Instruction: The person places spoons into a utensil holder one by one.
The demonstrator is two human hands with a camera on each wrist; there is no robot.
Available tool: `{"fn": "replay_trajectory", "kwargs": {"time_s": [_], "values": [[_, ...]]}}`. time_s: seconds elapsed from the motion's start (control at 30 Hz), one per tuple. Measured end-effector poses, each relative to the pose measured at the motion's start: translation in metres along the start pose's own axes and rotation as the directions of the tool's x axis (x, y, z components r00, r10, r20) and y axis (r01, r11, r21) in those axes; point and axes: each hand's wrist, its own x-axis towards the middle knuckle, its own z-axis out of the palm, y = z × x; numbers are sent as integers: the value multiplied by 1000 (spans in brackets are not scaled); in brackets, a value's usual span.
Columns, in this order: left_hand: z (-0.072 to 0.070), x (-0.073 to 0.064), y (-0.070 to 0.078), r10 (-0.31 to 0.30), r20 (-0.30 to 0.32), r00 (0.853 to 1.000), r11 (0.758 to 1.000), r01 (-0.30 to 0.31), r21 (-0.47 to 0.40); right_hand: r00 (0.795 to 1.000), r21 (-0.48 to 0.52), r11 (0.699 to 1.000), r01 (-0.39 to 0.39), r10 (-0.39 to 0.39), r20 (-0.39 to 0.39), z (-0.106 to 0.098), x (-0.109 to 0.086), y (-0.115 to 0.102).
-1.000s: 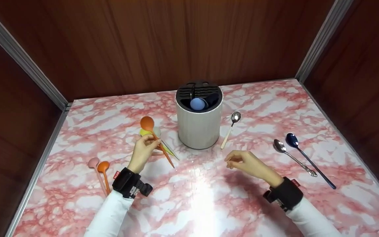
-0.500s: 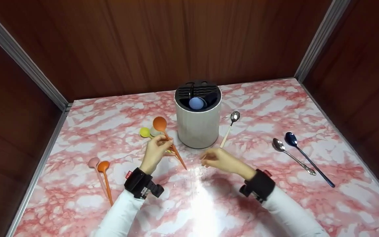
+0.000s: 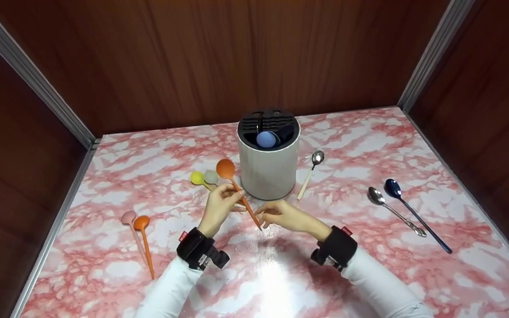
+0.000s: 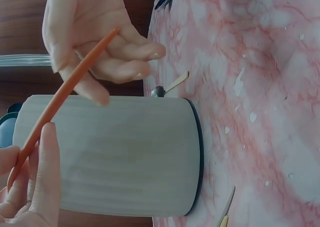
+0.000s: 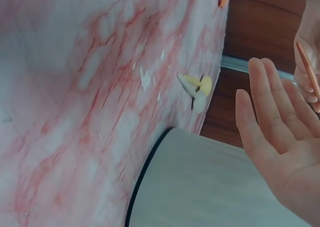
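1. One table (image 3: 219, 274), marbled pink and white. Glare on its near half might mask a thin handle, should a spoon drop there.
2. Canister (image 3: 267, 172), upright just beyond both hands. A forward jerk of the knuckles could nudge it and tilt the blue spoon (image 3: 266, 139) in its top.
3. Right hand (image 3: 287, 216): fingers loosely extended, gripping nothing, near the lower handle of the large orange spoon (image 3: 250, 210); contact cannot be told. Likely fault: a misjudged reach bumps the tip and twists the spoon.
4. Left hand (image 3: 218, 208): thumb and fingers pinch the spoon's upper handle below the bowl. Likely fault: slackening with no second grip would let it fall.
5. Large orange spoon: above the table, between the hands, tilted, bowl high, handle slanting down toward the right hand. Pinched at one place, it is liable to pivot; the bowl could then knock the canister.
6. Yellow spoon (image 3: 197, 178) and grey spoon (image 3: 210, 177), partly hidden by the left hand. A lowered hand might scatter them.
7. Silver spoon (image 3: 318, 157), pale-handled, beside the canister. A stray right-hand sweep could push it.
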Motion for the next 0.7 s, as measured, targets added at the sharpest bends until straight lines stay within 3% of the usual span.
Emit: {"fn": "replay_trajectory", "kwargs": {"time_s": [0.43,0.7], "values": [[5,-2,-5,40,51,998,998,-42,39,999,-15,999,38,-38,-21,3,2,-1],[5,-4,-7,53,113,992,994,-63,91,998,-30,998,47,-49,-42,3,2,-2]]}}
